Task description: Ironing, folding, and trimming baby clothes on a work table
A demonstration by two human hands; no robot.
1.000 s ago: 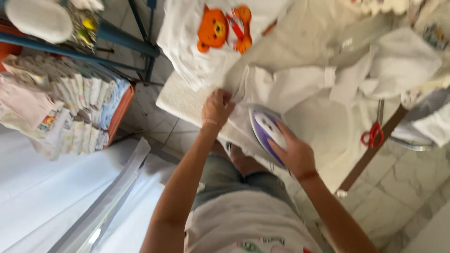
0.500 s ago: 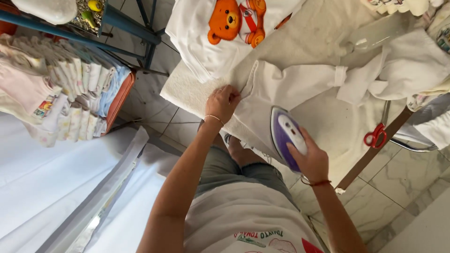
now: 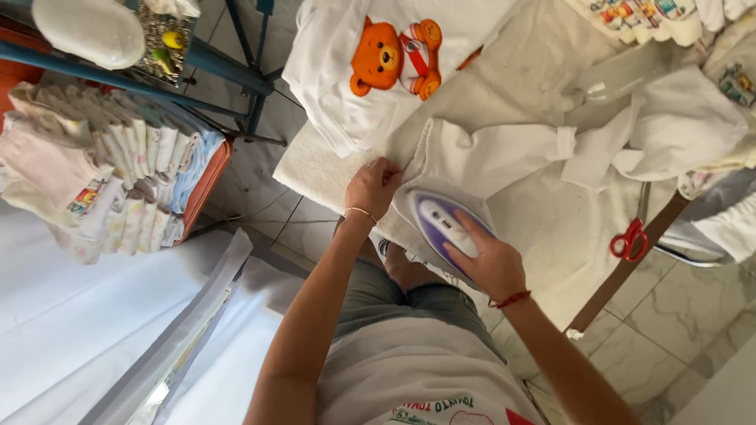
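My right hand (image 3: pixel 490 264) grips the handle of a purple and white iron (image 3: pixel 439 220), which rests flat on a white garment (image 3: pixel 504 157) spread over the padded ironing surface (image 3: pixel 315 177). My left hand (image 3: pixel 373 187) pinches the garment's near edge just left of the iron and holds the cloth taut. Both arms reach out from the lower middle of the view.
A white shirt with an orange bear print (image 3: pixel 378 63) lies at the far left of the surface. Red scissors (image 3: pixel 628 238) sit at the right edge. A stack of folded small clothes (image 3: pixel 118 173) fills a shelf at left. Tiled floor shows below.
The iron has slid left toward my left hand, along the garment's edge. My left hand stays on the cloth edge. The view has shifted slightly.
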